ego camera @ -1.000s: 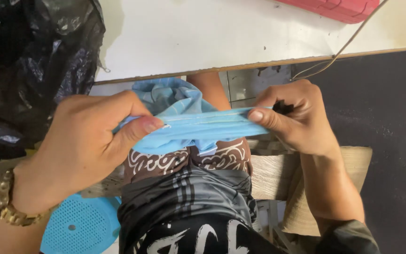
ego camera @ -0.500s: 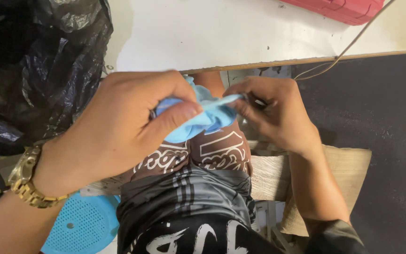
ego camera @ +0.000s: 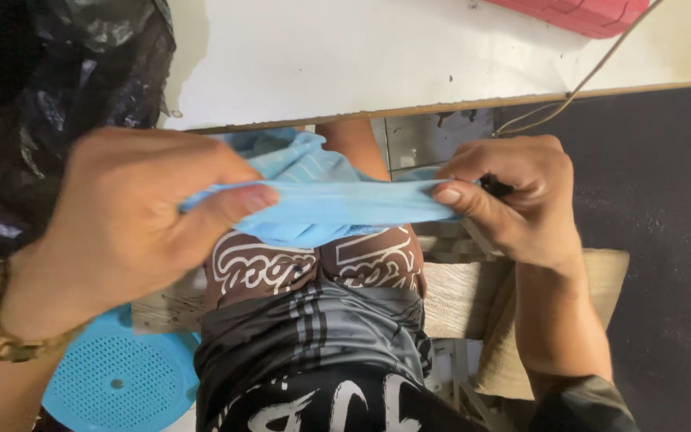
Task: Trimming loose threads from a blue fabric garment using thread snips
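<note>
L hand (ego camera: 133, 228) & R hand (ego camera: 513, 200) each pinch an end of a blue face mask (ego camera: 337, 202), pulled flat over the lap, near the white table (ego camera: 361, 56).

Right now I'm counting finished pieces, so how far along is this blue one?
In hand: the left hand and right hand stretch the blue fabric flat between them. Done: it lies folded into a narrow strip. Left: more blue fabric sits bunched on the lap behind, not yet smoothed.

A white bench (ego camera: 345, 56) stands above a dark floor (ego camera: 665, 240); a black plastic bag (ego camera: 49, 96) is left, a blue stool (ego camera: 113, 384) below.
</note>
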